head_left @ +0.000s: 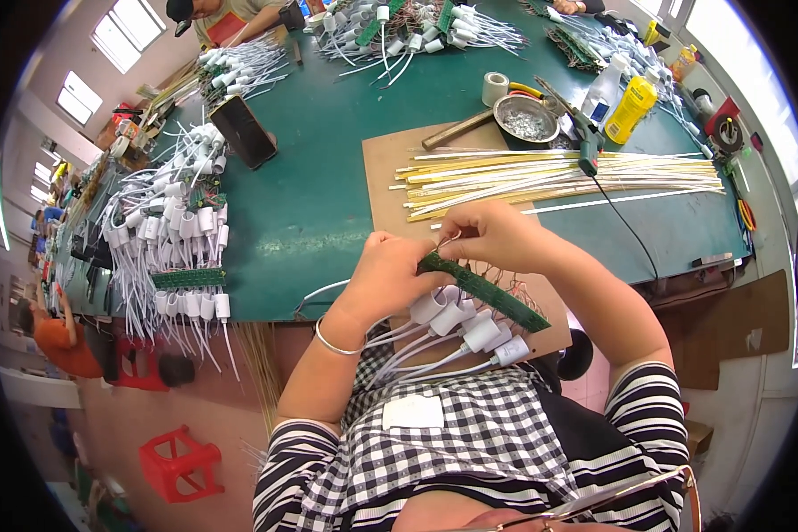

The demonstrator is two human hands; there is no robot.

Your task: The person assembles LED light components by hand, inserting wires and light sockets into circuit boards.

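Note:
Close to my body, my left hand (388, 273) grips the left end of a narrow green circuit board strip (496, 297). Several white plastic cylinders (481, 332) with white cables hang off the strip toward my lap, and thin reddish-brown wires stick up along its far side. Over the strip's left end, my right hand (496, 232) has thumb and forefinger pinched on what looks like a thin wire; the tips partly hide it. Beneath lies a brown board (386, 191) at the table's edge.
Yellow and white strips (541, 182) lie beyond my hands, beside a soldering iron (587, 146), a metal bowl (525, 120) and a yellow bottle (631, 108). A heap of wired white cylinders (182, 222) and a phone (242, 133) sit left on the green table (319, 168). Another person (239, 18) sits opposite.

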